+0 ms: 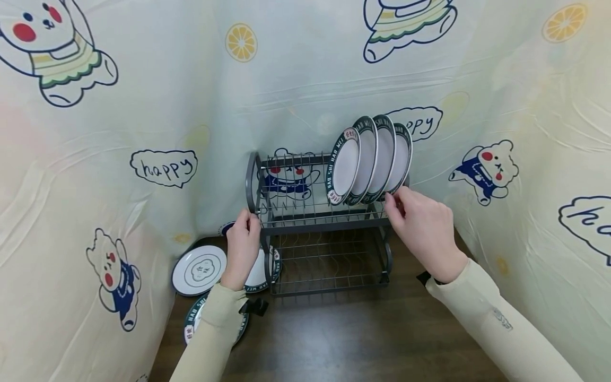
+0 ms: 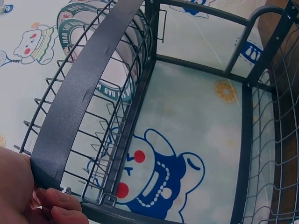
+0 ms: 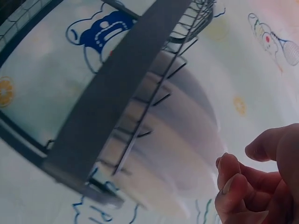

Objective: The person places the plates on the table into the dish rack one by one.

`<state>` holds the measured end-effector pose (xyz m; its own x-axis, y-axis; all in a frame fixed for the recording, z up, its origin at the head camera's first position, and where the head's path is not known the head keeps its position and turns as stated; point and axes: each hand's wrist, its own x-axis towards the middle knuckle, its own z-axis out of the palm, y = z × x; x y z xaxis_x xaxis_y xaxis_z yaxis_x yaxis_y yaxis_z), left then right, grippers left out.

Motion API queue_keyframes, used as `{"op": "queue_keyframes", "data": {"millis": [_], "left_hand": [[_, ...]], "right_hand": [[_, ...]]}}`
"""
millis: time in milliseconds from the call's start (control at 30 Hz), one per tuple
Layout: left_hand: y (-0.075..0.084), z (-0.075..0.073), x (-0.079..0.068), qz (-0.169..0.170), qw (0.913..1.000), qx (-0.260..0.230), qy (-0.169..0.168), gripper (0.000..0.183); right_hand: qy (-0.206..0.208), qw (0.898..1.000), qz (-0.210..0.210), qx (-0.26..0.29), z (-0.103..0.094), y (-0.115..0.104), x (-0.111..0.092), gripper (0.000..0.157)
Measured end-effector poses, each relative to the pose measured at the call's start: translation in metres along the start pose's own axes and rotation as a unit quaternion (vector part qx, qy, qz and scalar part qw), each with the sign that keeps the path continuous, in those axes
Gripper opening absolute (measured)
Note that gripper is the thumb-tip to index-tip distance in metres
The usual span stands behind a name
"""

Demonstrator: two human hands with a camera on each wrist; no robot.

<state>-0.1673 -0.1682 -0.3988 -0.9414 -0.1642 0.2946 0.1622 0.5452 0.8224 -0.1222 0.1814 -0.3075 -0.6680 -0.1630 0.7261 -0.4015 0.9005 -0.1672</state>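
A two-tier dark metal dish rack (image 1: 329,227) stands before me. Several white plates with green lettered rims (image 1: 345,168) lean upright in a row on the right of its upper tier; their pale backs (image 3: 187,126) appear in the right wrist view. My left hand (image 1: 242,246) grips the rack's left front corner, its fingers (image 2: 63,205) curled round the frame in the left wrist view. My right hand (image 1: 425,228) is by the rightmost plate at the rack's right end. In the right wrist view its thumb and fingers stand apart, nothing between them, fingertips close to the plates' edges.
On the brown tabletop (image 1: 334,339) to the left lie a white plate showing its underside (image 1: 198,270), a plate partly behind my left hand (image 1: 256,273), and a rimmed plate (image 1: 192,321) under my left forearm. A patterned cloth (image 1: 291,79) hangs behind and at both sides.
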Motion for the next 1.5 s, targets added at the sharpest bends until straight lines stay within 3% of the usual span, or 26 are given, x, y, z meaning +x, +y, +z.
{"op": "queue_keyframes", "data": {"millis": [367,700,1133,1500], "left_hand": [[0.001,0.000,-0.001,0.000,1.0000,-0.002,-0.004,0.025],[0.000,0.000,0.000,0.007,1.0000,-0.006,-0.002,0.026],[0.000,0.001,0.000,0.013,0.9999,-0.003,0.004,0.027],[0.001,0.001,-0.001,0.017,0.9998,-0.001,0.011,0.026]], "right_hand": [[-0.013,0.998,0.054,-0.004,0.002,0.036,-0.020,0.019],[-0.058,0.993,0.098,-0.005,0.015,0.057,-0.026,0.018],[-0.091,0.988,0.124,0.005,0.036,0.062,-0.020,0.020],[-0.122,0.982,0.146,0.008,0.039,0.061,-0.014,0.021]]}}
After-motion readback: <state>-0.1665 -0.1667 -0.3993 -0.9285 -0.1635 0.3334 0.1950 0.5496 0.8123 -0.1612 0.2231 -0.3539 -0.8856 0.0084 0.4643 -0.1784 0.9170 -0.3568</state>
